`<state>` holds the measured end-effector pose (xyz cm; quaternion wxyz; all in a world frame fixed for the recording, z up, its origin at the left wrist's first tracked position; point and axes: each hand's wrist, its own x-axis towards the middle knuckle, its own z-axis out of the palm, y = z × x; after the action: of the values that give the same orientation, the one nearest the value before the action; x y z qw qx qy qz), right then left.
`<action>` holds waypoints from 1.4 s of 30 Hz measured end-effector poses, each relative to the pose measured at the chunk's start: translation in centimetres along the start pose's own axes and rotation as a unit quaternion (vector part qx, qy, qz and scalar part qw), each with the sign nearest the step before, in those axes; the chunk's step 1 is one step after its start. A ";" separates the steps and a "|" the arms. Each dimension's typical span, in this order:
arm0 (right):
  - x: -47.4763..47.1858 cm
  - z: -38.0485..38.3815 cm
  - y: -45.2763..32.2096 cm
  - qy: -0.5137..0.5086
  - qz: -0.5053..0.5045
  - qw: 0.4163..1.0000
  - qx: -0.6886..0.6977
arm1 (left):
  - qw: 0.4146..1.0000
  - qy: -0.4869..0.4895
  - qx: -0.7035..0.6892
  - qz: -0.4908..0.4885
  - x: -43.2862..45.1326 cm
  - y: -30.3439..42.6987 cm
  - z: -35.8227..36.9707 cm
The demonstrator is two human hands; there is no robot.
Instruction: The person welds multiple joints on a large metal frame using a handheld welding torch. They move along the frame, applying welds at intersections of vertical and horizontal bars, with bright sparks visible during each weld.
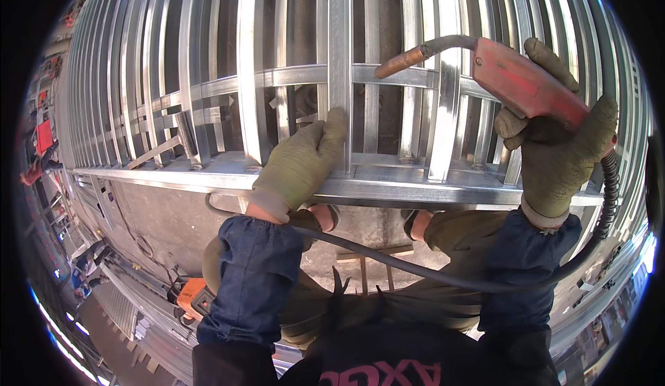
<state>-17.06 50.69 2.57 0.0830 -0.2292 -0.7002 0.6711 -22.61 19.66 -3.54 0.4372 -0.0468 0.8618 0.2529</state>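
Note:
In a worn, pale green glove, my right hand (558, 162) grips a red MIG welding torch (530, 82). The torch's copper-coloured nozzle (400, 62) points left, above a cross rail (395, 76) of the metal frame. My left hand (306, 160), gloved likewise, rests against an upright square metal tube (340, 69), its fingers along the tube's left side near the long bottom rail (384, 188). Whether it grips the tube I cannot tell. A hammer (185, 134) lies on the frame to the left. The torch's black cable (395, 264) runs across my lap.
Many parallel metal bars span the far side. Below the rail are my feet and a small wooden stand (363, 256) on the concrete floor. An orange machine (193, 299) stands at lower left, near stacked metal bars (111, 305). People are far off at the left.

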 end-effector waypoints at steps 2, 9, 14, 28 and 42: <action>0.3 -0.3 0.2 0.003 0.010 1.000 0.009 | 0.999 -0.017 -0.016 0.024 0.4 -0.4 0.1; 0.8 -0.8 -0.2 -0.006 0.011 1.000 -0.001 | 0.999 -0.004 -0.038 0.025 0.3 -0.3 0.4; 0.7 -1.5 -0.2 -0.040 0.022 0.999 0.019 | 0.999 0.000 -0.034 0.030 0.1 -0.6 0.3; -0.1 -1.5 -0.4 -0.119 0.027 0.992 -0.040 | 0.998 -0.004 -0.049 0.044 0.1 -0.7 0.6; -1.8 0.7 -0.9 -0.171 0.090 0.981 0.008 | 0.995 0.012 -0.047 0.083 0.6 -1.4 0.9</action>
<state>-15.97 49.34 3.73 -0.0972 -0.1722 -0.6755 0.7104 -21.88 18.90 -4.96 0.4014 0.0013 0.8550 0.3284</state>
